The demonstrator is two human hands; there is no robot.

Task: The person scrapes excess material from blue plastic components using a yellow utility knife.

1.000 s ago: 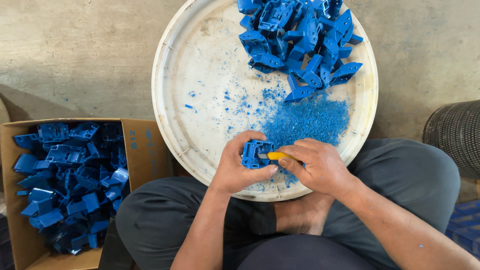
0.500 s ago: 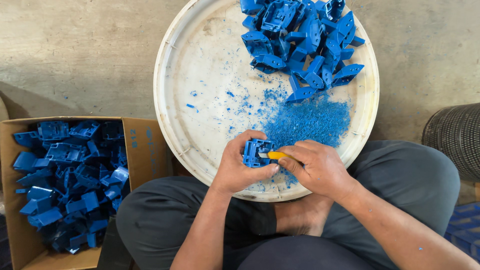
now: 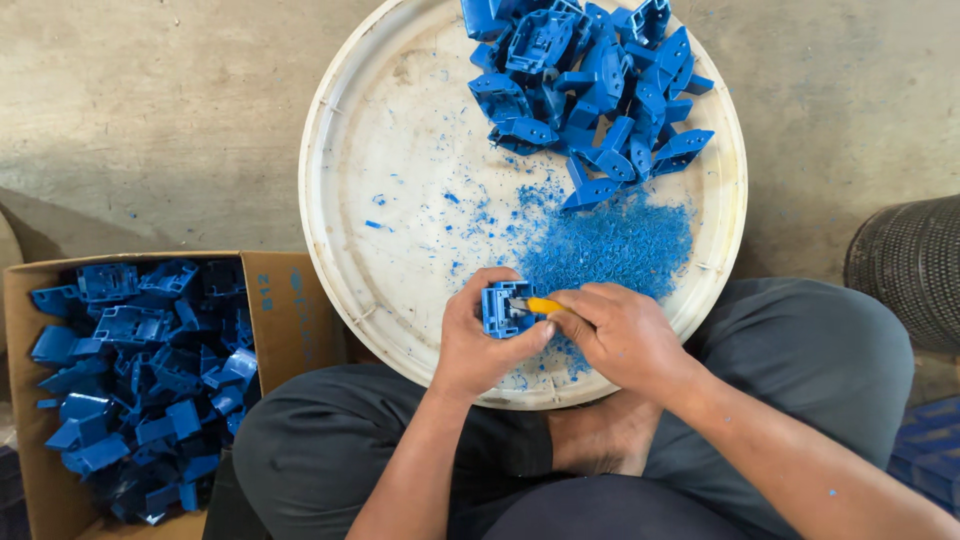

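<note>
Head view: both hands stay gripping blue part, unmoved.

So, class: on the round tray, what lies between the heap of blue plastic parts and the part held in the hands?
The head view shows a mound of blue shavings on the tray, between the heap of parts and the held part.

Two hands are seen: the left hand and the right hand. One blue part is held in the left, and one yellow knife in the right. One round tray lies beneath them. One pile of parts, too many to be counted, lies beyond the hands, and one box of parts is left of them
</note>
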